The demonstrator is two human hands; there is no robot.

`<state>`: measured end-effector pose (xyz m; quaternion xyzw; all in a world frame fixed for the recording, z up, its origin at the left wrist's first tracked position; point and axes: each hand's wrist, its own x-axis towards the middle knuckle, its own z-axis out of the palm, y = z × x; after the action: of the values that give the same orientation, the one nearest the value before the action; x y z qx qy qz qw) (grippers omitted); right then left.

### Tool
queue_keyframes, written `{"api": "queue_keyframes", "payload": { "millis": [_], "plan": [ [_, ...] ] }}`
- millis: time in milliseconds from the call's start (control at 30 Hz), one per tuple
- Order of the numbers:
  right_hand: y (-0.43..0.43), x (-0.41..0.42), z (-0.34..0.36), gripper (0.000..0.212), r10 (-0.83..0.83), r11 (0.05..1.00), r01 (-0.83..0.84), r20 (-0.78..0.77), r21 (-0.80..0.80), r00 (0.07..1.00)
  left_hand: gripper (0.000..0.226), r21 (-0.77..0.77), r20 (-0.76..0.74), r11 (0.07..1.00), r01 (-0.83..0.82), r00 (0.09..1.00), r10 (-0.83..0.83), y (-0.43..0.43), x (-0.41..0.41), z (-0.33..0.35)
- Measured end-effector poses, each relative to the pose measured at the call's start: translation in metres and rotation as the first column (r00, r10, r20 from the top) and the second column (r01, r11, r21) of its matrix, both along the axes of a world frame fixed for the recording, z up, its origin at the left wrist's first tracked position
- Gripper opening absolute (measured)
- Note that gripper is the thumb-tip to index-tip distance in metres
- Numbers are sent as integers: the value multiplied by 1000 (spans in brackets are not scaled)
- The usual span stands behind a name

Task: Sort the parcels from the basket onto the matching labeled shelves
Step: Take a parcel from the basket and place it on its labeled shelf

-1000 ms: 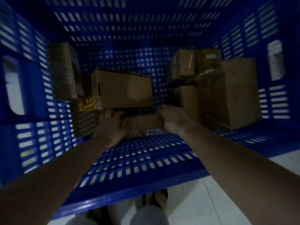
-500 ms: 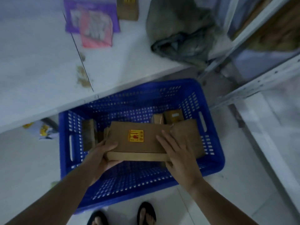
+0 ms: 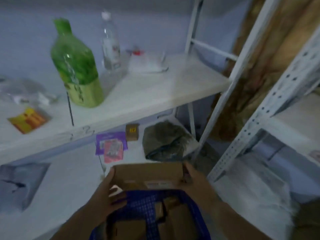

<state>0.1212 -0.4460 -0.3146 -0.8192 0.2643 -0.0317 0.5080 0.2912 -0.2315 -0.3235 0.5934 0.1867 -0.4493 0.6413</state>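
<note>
Both hands — left (image 3: pixel 108 196), right (image 3: pixel 194 179) — are gripping one box (image 3: pixel 149 177) by its ends, fingers wrapped, above the basket (image 3: pixel 195 210). Its long axis is running left-right, the lower shelf (image 3: pixel 72 170) lying just ahead. Three or so boxes are sitting in the basket — blur is hiding the exact count.

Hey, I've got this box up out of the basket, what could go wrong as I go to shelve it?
1. The box is held only at its ends by the left hand and right hand, so it may slip back into the basket.
2. The lower shelf ahead holds a grey bag and packets; sliding the box in could shove them.
3. Its label is blurred, so it may get misfiled.
</note>
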Motion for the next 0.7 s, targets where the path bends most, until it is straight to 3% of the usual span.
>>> {"api": "queue_keyframes", "payload": {
  "millis": [67, 133, 200, 300, 500, 567, 633, 700],
  "plan": [
    [-13, 1, 46, 39, -87, 981, 73, 67, 177, 994, 79, 52, 233, 992, 115, 964, -125, -4, 5, 37],
    [-19, -10, 93, 27, -173, 947, 142, 87, 288, 981, 74, -29, 393, 975, 219, 899, -190, -8, 2, 77],
    [-16, -25, 141, 29, -204, 935, 172, 74, 310, 976, 66, -133, 483, 944, 300, 852, -203, -13, -5, 117],
    [-4, -41, 196, 28, -242, 932, 206, 87, 298, 967, 58, -256, 550, 890, 378, 814, -188, -15, -20, 173],
    [30, -61, 304, 38, -289, 907, 163, 292, 388, 912, 55, -508, 503, 822, 259, 864, 38, -5, -39, 289],
    [44, -66, 331, 42, -287, 876, 99, 345, 472, 893, 62, -505, 517, 790, 347, 855, -45, -4, -53, 325],
    [66, -69, 355, 38, -289, 841, 23, 412, 541, 864, 60, -447, 591, 714, 539, 777, -216, -6, -77, 361],
    [89, -71, 375, 36, -323, 828, 17, 453, 561, 831, 57, -419, 662, 657, 627, 706, -251, -10, -104, 390]
  ]
}}
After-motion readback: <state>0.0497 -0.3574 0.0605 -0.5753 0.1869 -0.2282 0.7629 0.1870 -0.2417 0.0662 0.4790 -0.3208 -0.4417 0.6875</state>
